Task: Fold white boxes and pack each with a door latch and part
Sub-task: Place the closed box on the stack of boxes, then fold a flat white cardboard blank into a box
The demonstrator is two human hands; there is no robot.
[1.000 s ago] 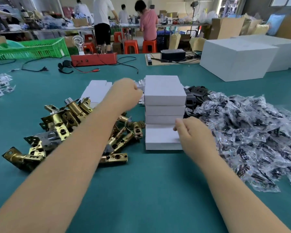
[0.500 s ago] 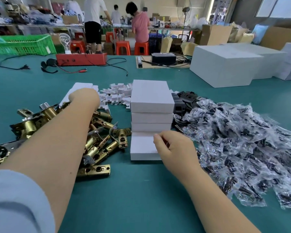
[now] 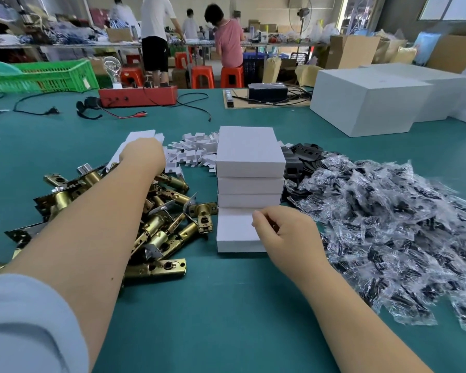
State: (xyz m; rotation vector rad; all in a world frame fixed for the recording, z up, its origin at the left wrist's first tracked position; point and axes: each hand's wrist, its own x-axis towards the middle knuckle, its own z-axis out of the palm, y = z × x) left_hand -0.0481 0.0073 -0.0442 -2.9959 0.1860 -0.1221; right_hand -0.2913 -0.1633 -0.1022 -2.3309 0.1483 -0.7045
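fingers of right hand (image 3: pixel 288 232) curl on front white box (image 3: pixel 236 232).

left hand (image 3: pixel 143 154) fingers hidden behind wrist | latch pile (image 3: pixel 156 222) partly under forearm

Left hand (image 3: pixel 143 154) reaches flat boxes (image 3: pixel 135 142); right hand (image 3: pixel 285 235) rests on white box (image 3: pixel 234 232).

A packing workshop: one long green worktable (image 3: pixel 226 305) carries heaps of brass door latches (image 3: pixel 159 224), bagged parts (image 3: pixel 388 224) and white boxes (image 3: pixel 249 154), while workers (image 3: pixel 156 30) stand among cardboard cartons (image 3: pixel 350 51) and orange stools (image 3: pixel 202 76).
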